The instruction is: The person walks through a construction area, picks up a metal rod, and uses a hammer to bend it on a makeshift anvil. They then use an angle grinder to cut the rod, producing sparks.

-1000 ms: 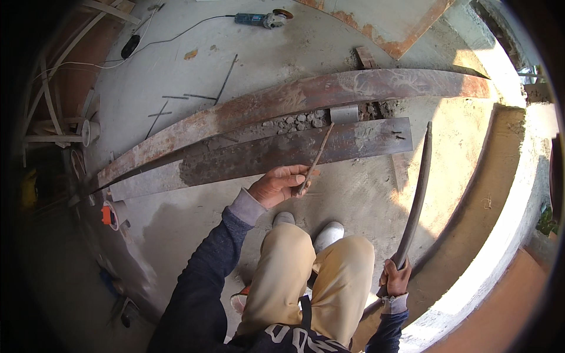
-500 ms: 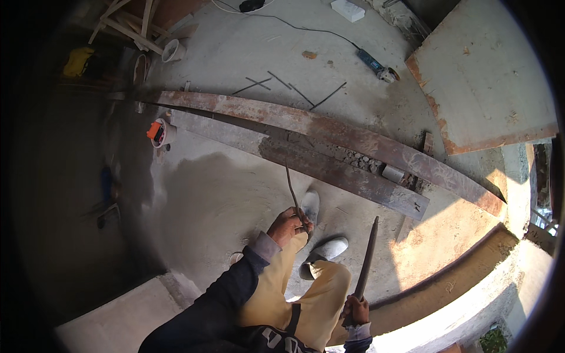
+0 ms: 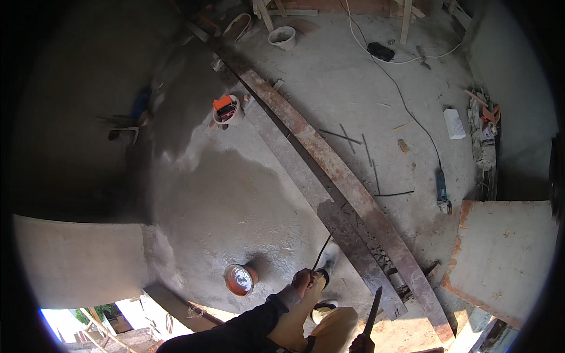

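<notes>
My left hand (image 3: 303, 282) is closed around a thin dark metal rod (image 3: 322, 252), which slants up and away past my boot toward a long plank. In my right hand (image 3: 361, 344), near the lower edge, is a thicker dark bar (image 3: 373, 312) that narrows toward its upper end. Beyond both hands lies the near long flat plank (image 3: 294, 170), its right end close to the bar's tip. A second, rust-brown long plank (image 3: 335, 159) runs beside it, with rubble (image 3: 381, 256) in the gap between them.
A round reddish bucket (image 3: 241, 279) holding liquid stands left of my left arm. A white bucket with orange and dark things (image 3: 228, 110) is farther off. Short dark rods (image 3: 393, 194) and a corded angle grinder (image 3: 442, 191) lie right of the planks. A large board (image 3: 500, 259) is at right.
The view has swung, so the planks now run more steeply and the reddish bucket at left has come into sight. Both hands keep their hold on the rod and the bar.
</notes>
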